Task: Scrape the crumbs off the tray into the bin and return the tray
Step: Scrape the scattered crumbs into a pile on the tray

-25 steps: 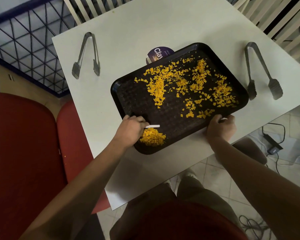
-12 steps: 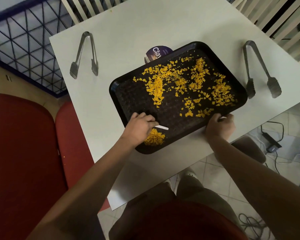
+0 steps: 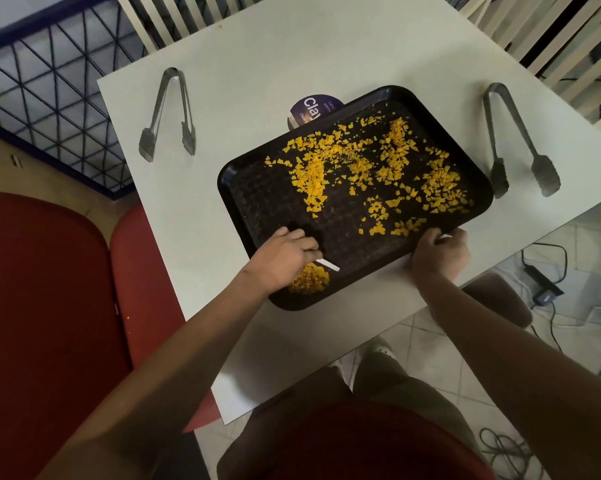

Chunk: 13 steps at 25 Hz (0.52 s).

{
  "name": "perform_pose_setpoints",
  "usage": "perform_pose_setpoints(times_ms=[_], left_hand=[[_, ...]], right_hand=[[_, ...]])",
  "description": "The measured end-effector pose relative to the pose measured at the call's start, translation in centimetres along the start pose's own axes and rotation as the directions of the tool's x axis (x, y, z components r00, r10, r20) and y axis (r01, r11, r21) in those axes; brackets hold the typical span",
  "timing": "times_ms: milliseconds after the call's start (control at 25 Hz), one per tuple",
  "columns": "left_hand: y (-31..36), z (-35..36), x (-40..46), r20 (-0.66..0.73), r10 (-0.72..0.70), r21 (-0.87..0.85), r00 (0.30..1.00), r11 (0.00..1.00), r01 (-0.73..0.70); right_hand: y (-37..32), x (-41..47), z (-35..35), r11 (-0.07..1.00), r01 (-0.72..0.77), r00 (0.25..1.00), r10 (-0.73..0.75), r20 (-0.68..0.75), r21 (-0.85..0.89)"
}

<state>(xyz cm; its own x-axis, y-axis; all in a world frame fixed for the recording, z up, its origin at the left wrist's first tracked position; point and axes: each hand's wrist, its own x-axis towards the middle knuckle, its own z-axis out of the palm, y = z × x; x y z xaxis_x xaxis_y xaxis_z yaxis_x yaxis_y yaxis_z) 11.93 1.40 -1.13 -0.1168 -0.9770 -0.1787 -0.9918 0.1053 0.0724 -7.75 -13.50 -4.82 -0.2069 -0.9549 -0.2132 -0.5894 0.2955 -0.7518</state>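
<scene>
— Left hand [image 3: 281, 263], closed on white scraper [image 3: 328, 265]: lifted off heaped crumbs [image 3: 309, 279], angling back across tray [image 3: 243, 216].
— Right hand [image 3: 439, 252]?
— Gripping tray edge on table [image 3: 257, 64]. Most crumbs unswept.

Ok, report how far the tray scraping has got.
Done: a small pile of crumbs sits gathered in the near corner of the tray. In hand: the left hand holds a white scraper beside that pile, while the right hand grips the tray's near edge. Left: most scattered crumbs cover the middle and far side. The tray rests on the table; no bin is in view.
</scene>
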Motion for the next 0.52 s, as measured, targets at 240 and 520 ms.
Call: perform_pose_setpoints(times_ms=[240, 520], left_hand=[[-1.0, 0.1, -0.8, -0.071, -0.188, -0.219, 0.98, 0.961, 0.168], [-3.6, -0.6, 0.6, -0.05, -0.858, -0.661, 0.511, 0.412, 0.627]], right_hand=[[-0.3, -0.1, 0.0, 0.998, -0.039, 0.999, 0.041, -0.022, 0.052], [-1.2, 0.9, 0.3, 0.987, -0.135, 0.988, 0.14, -0.071, 0.083]])
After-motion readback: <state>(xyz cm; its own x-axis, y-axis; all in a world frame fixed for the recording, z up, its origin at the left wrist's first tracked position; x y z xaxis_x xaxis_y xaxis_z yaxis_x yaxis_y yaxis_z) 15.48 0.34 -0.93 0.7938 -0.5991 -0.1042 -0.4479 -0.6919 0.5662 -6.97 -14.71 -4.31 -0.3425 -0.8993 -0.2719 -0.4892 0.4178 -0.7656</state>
